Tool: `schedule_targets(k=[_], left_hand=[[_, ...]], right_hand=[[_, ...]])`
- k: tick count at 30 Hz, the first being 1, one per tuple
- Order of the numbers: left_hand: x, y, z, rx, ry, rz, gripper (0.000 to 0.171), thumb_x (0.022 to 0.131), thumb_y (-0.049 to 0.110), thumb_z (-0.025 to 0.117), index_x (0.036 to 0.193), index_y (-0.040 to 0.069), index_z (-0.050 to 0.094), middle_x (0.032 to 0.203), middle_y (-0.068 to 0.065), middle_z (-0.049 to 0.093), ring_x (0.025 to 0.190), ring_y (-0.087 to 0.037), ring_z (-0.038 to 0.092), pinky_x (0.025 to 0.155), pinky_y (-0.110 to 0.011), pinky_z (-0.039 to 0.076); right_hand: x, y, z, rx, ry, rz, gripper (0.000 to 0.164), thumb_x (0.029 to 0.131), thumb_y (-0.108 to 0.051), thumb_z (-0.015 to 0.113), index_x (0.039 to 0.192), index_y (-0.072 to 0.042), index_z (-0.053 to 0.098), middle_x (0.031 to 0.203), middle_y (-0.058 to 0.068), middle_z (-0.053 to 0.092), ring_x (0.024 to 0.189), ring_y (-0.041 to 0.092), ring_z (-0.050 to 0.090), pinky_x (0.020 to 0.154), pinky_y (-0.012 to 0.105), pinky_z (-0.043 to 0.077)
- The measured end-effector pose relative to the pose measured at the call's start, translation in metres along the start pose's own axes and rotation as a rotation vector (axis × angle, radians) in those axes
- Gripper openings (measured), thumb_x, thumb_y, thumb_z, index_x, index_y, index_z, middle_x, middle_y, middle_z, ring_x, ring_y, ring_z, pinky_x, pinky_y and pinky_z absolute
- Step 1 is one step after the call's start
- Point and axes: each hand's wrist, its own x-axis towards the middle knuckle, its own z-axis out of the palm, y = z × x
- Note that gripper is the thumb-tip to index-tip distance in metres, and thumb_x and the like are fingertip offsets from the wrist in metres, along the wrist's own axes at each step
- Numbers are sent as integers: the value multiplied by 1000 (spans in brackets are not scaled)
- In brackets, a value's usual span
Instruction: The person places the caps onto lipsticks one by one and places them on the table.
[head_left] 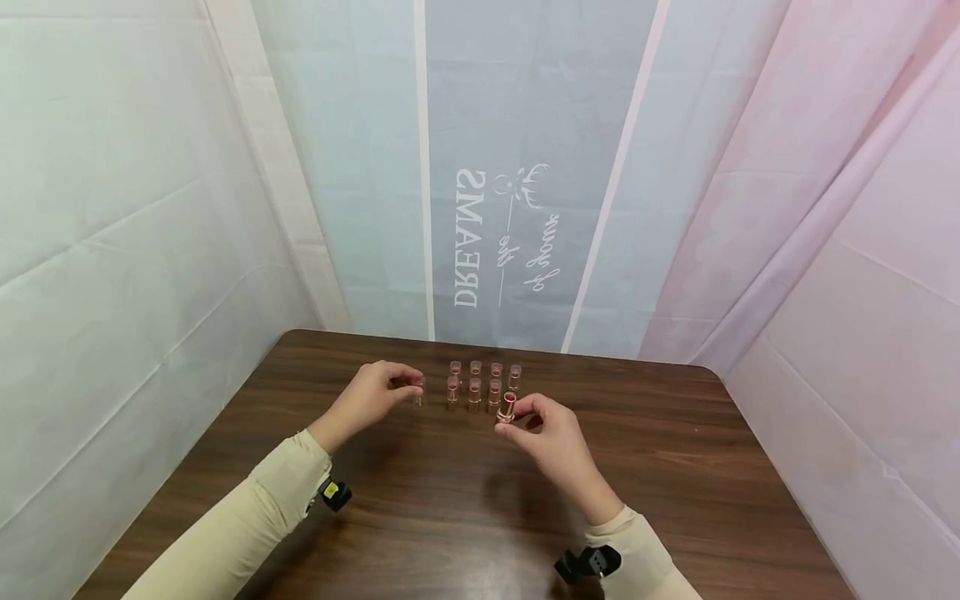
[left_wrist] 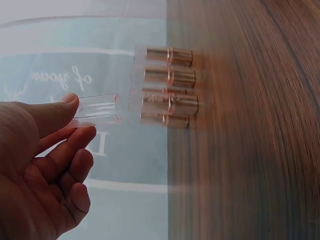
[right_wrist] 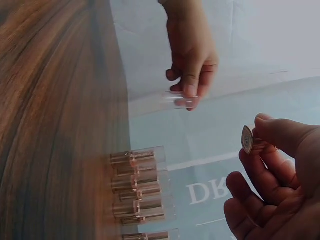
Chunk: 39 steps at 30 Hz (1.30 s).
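My left hand (head_left: 375, 393) pinches a clear lipstick cap (left_wrist: 100, 108) between thumb and fingers, held up off the table. In my right hand (head_left: 553, 435) is an uncapped lipstick (head_left: 507, 407), its red tip upward and its gold base gripped by thumb and fingertips. The right wrist view shows the end of this base (right_wrist: 247, 140). Between the hands, several capped lipsticks (head_left: 475, 397) stand upright in two rows, with gold bases and clear tops. The right hand is close to the front right end of the rows; the left is beyond their left end.
A dark wood-grain table (head_left: 435, 508) lies under everything. Behind it hangs a blue-grey cloth (head_left: 510, 108) with white lettering, and pale cloth walls (head_left: 127, 208) stand at both sides. Dark wrist cameras (head_left: 336, 493) sit on both sleeves.
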Motion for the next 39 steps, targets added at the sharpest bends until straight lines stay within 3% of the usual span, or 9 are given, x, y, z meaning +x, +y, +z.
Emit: schedule_targets(k=[7,13,16,22,26,39], left_hand=[[0,7,9,-14,-20,7,24,95,24,75,116,12,76,100,6,73,87,-9,65,76,-31,54],[3,12,15,-14,-20,17,22,93,24,78,112,13,75,97,7,71,85,-9,64,76,-32,54],[4,17,15,-14,-9,17,21,92,25,79,109,15,74,95,8,70,86,-9,63,77,-33,53],[7,26,16,-17,-5,44,28,91,29,79,112,10,75,95,7,70,85,-10,64,77,-32,53],[8,34,17,-40,-7,64,22,90,26,81,107,13,75,93,8,70,84,-10,64,75,-31,53],[17,68,2,-120,3,144,17,87,29,84,99,21,75,91,9,71,83,-12,65,75,-30,54]], right_hand=[[0,6,11,23,-36,-22,21,85,-21,86,97,-18,69,90,-8,69,82,19,66,73,26,54],[2,11,18,64,-11,-20,22,84,-15,86,99,-14,70,91,-4,69,80,11,64,72,25,54],[3,12,19,79,-3,-5,24,83,-11,87,99,-13,70,89,-3,69,80,12,64,71,24,53],[2,13,21,106,8,43,24,81,-6,87,98,-10,70,85,-1,69,78,14,63,68,23,52],[0,17,25,104,10,71,22,82,-8,87,98,-11,73,84,-1,69,77,14,62,67,24,51],[3,20,26,15,32,14,17,82,-18,88,94,-16,75,84,-6,69,73,16,61,64,24,51]])
